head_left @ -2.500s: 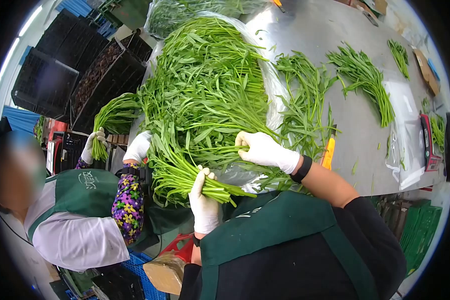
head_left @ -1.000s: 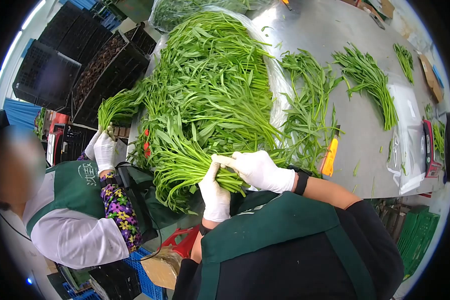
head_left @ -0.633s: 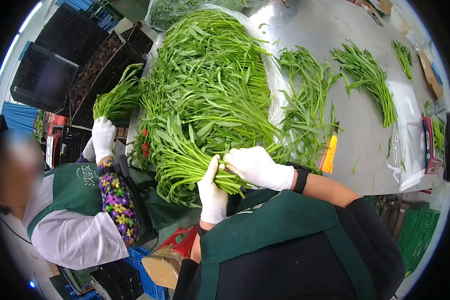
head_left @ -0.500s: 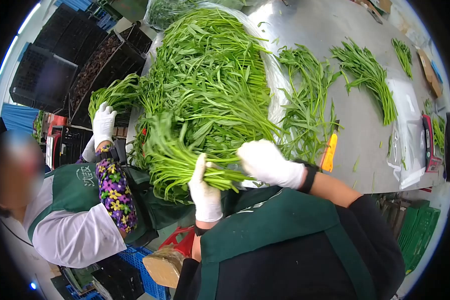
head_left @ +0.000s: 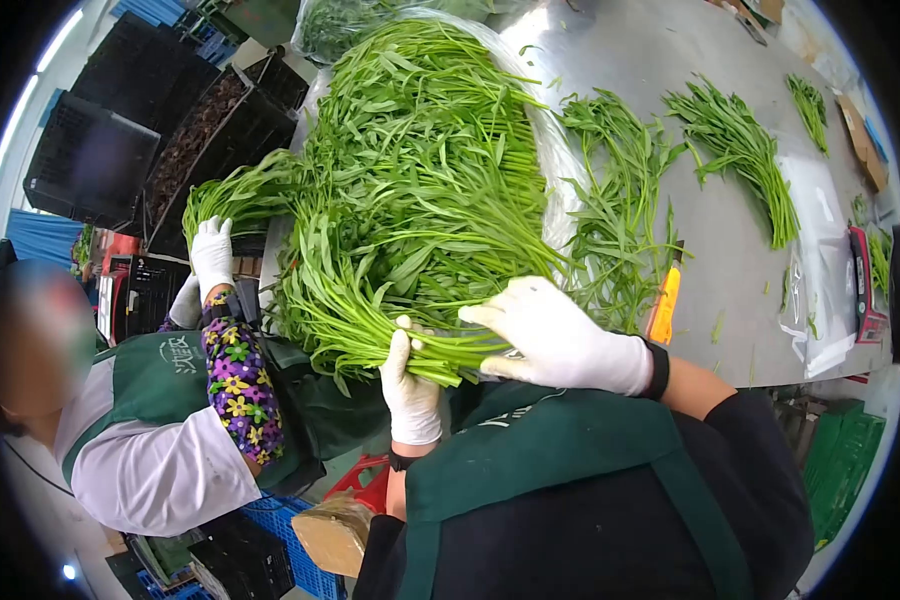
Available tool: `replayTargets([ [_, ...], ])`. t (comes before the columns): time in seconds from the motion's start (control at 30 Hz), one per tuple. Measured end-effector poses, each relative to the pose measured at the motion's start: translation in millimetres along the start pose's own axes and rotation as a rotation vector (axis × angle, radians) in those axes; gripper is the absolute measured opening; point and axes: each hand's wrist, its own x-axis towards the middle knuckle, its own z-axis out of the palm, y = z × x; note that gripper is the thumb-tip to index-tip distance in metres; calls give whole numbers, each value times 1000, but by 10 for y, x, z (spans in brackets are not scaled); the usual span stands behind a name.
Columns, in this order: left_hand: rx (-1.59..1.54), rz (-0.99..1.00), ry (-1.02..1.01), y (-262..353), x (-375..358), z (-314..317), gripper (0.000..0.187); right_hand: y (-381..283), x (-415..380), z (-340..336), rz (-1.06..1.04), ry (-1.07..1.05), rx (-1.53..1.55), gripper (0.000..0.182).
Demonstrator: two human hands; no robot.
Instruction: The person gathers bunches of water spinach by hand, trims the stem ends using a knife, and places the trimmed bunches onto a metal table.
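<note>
Long leafy green stems form a big pile (head_left: 420,150) on clear plastic on the metal table. My left hand (head_left: 411,392), in a white glove, is closed round the stem ends of a bunch of greens (head_left: 350,320) at the near edge of the pile. Just right of it, my gloved right hand (head_left: 560,340) has thumb and fingers apart, beside the stem ends, with a few stems passing near its fingertips. Loose greens (head_left: 620,200) lie to the right of the pile, near an orange-handled knife (head_left: 664,300).
A co-worker (head_left: 160,420) at the left holds another bunch (head_left: 240,195). Black crates (head_left: 90,160) stand behind. On the metal table (head_left: 720,280) lie a separate bunch (head_left: 745,150), plastic bags (head_left: 820,260) and a red device (head_left: 865,285). A red stool (head_left: 370,485) is below.
My right hand has opened and shifted slightly right and down. The bunch in my left hand has settled lower against the pile, its leaves no longer blurred.
</note>
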Motion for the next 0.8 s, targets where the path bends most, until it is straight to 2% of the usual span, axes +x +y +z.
replayTargets([
  [0.03, 8, -20, -18, 24, -12, -10, 24, 68, -7, 131, 89, -181, -15, 33],
  [0.07, -25, 7, -26, 26, 26, -94, 29, 110, -14, 197, 80, -178, -13, 33],
  [0.13, -72, 75, -103, 66, 12, -59, 35, 151, 1, 241, 213, -214, 90, 25],
  [0.27, -145, 35, -99, 131, -77, -21, 34, 124, 14, 295, 380, 5, 384, 18],
  [0.3, -151, 45, -136, 138, -86, -51, 29, 124, 19, 284, 380, 4, 384, 18],
  [0.37, -155, 57, -170, 174, -100, -86, 25, 126, 54, 248, 546, -13, 683, 22],
  [0.4, -212, 62, -177, 195, -110, -101, 25, 142, 63, 243, 540, -13, 682, 22],
  [0.5, -359, 60, -199, 276, -126, -76, 24, 243, 62, 199, 697, -69, 747, 24],
  [0.53, -375, 60, -199, 295, -124, -63, 23, 233, 71, 182, 693, -71, 746, 24],
  [0.6, -185, 30, -64, 297, -114, 1, 23, 172, 95, 131, 673, -71, 753, 24],
  [0.63, -41, 16, -32, 268, -120, 69, 23, 123, 114, 153, 569, -45, 671, 24],
  [0.67, 63, 4, -22, 203, -77, 27, 22, 88, 118, 184, 574, -49, 674, 24],
  [0.73, 145, -52, 121, 116, -86, 137, 22, 42, 107, 246, 443, -267, 549, 26],
  [0.8, 14, -117, 82, 60, -61, 239, 33, 3, 103, 272, 339, -411, 385, 34],
])
